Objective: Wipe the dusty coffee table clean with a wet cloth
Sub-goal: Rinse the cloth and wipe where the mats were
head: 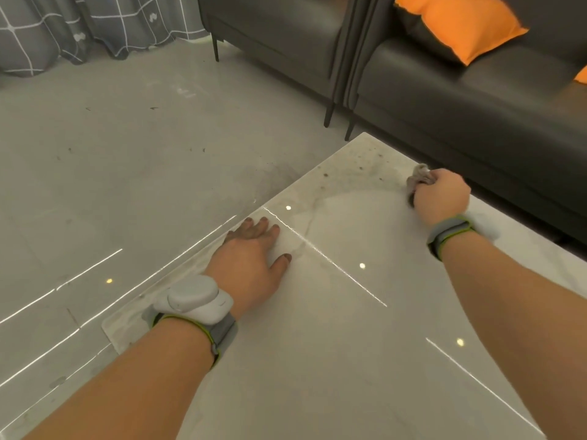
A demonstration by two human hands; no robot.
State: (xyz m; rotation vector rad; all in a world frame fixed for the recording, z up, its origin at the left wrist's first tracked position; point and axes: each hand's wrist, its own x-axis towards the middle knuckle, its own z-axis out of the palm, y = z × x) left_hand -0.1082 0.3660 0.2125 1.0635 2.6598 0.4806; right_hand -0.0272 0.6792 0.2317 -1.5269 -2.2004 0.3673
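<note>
The right hand (441, 195) grips the bunched cloth (420, 178) at the worktop's (317, 328) dusty far corner while the flat, empty left hand (251, 262) braces.

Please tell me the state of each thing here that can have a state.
coffee table: glossy near the person, dusty specks at far corner
cloth: bunched, on the table
right hand: grips the cloth
left hand: flat, presses the table
orange cushion: propped on the sofa
</note>
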